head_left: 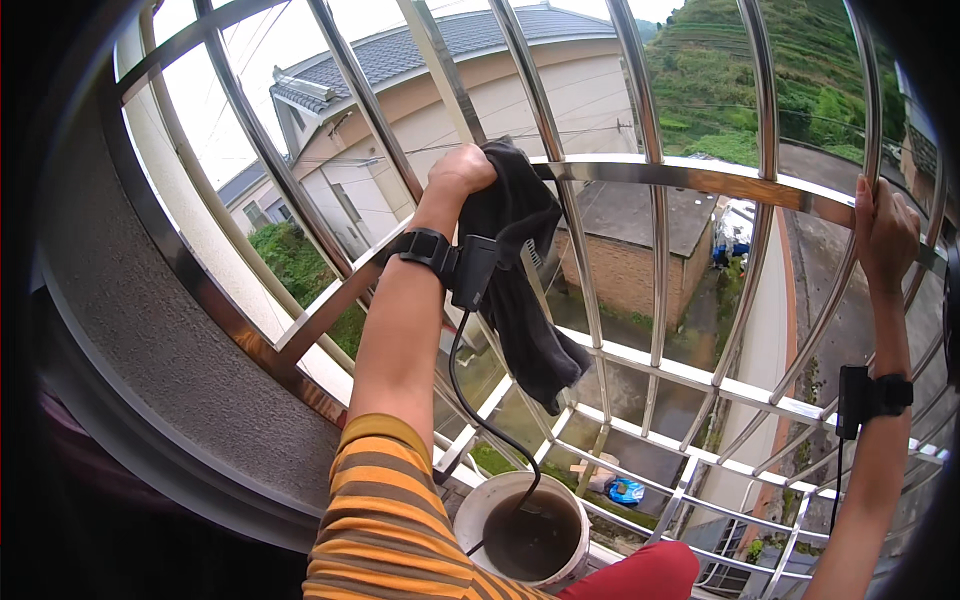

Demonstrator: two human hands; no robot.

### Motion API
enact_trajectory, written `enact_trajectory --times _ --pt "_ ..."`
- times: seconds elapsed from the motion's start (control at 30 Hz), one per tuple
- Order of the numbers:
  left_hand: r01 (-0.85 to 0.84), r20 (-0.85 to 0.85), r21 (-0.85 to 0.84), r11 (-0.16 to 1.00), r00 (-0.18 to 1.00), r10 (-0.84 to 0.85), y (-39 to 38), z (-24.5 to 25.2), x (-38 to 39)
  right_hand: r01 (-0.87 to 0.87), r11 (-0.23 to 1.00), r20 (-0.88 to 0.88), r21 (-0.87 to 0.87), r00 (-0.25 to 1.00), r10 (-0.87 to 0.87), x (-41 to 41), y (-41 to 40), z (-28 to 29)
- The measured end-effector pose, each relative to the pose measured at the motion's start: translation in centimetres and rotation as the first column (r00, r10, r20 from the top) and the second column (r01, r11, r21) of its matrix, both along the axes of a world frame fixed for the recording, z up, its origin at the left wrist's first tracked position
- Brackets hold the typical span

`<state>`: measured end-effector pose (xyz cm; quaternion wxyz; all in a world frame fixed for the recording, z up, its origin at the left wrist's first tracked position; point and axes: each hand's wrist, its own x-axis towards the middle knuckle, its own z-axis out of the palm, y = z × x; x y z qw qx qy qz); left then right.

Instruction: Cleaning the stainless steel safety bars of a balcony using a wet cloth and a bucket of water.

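My left hand is closed around a dark cloth against the metal window cage, where an upright bar meets the horizontal rail. The cloth hangs down in front of the bars, its lower end loose. At the far right, my right hand grips an upright metal bar near that same rail. Both wrists wear black straps with small devices and cables. Below my left arm stands a white bucket holding murky dark water.
The barred floor of the cage spreads around the bucket. A rough grey wall edge runs along the left. My red-clad knee is beside the bucket. Outside the bars are a brick shed, a pale house and a terraced hillside.
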<state>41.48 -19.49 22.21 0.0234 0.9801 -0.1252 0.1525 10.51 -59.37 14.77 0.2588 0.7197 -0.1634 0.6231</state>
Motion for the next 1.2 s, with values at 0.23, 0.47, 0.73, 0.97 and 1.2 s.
enact_trajectory --times 0.23,0.47,0.73,0.97,1.2 --pt "-0.031 0.42 0.243 0.969 0.904 -0.077 1.2 -3.6 -3.1 0.0 1.0 0.002 0.01 1.0 0.0 0.1 0.0 -0.3" --pt "0.26 0.589 0.366 0.894 0.679 -0.439 3.0 -4.4 -2.5 -0.004 1.0 -0.004 -0.001 1.0 0.004 0.1 0.2 0.0" --pt "0.678 0.615 -0.499 0.54 0.716 -0.331 1.9 -12.2 -5.8 -0.028 1.0 -0.007 0.0 1.0 0.028 0.2 0.7 -0.1" --pt "0.566 0.838 -0.092 0.819 0.488 -0.243 -1.4 -3.8 -2.9 -0.027 0.999 -0.024 -0.027 0.999 0.026 -0.2 -0.3 0.2" --pt "0.497 0.816 -0.057 0.866 0.523 -0.247 -2.2 -11.3 -2.1 0.014 0.996 0.021 -0.087 1.0 -0.012 -0.2 -1.0 0.1"
